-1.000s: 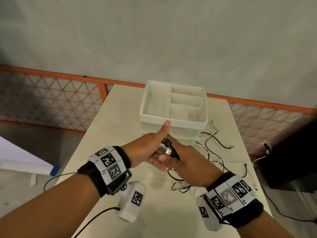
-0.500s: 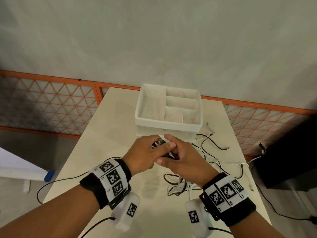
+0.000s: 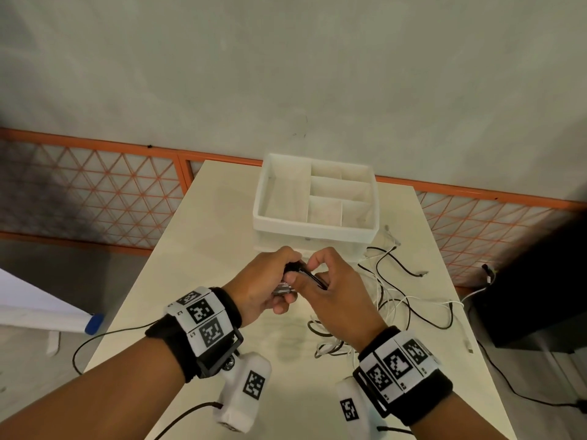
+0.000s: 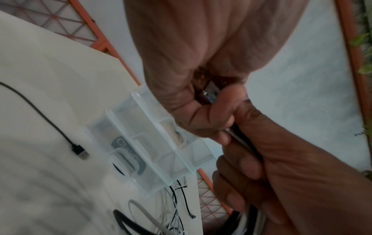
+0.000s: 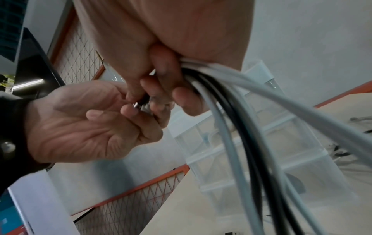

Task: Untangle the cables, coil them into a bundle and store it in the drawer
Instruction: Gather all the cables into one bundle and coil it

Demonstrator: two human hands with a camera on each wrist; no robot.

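Note:
Both hands meet above the table, just in front of the white drawer unit (image 3: 317, 231). My left hand (image 3: 284, 285) curls its fingers round metal USB plugs (image 3: 282, 289) at the cable ends, also seen in the left wrist view as a plug (image 4: 210, 93). My right hand (image 3: 314, 274) grips a bunch of black and white cables (image 5: 231, 114) that hang down from its fist. The remaining tangled cables (image 3: 392, 301) lie on the table to the right, under and beyond the right wrist. The top tray of the drawer unit holds nothing.
The beige table (image 3: 206, 249) ends at an orange mesh fence (image 3: 95, 198) behind and on both sides. A loose black USB cable (image 4: 79, 151) lies left of the drawer unit. A black box (image 3: 536, 290) stands off the right edge.
The left thumb, raised a second ago, has folded down over the plugs. Both hands have closed together and shifted slightly toward the drawer unit.

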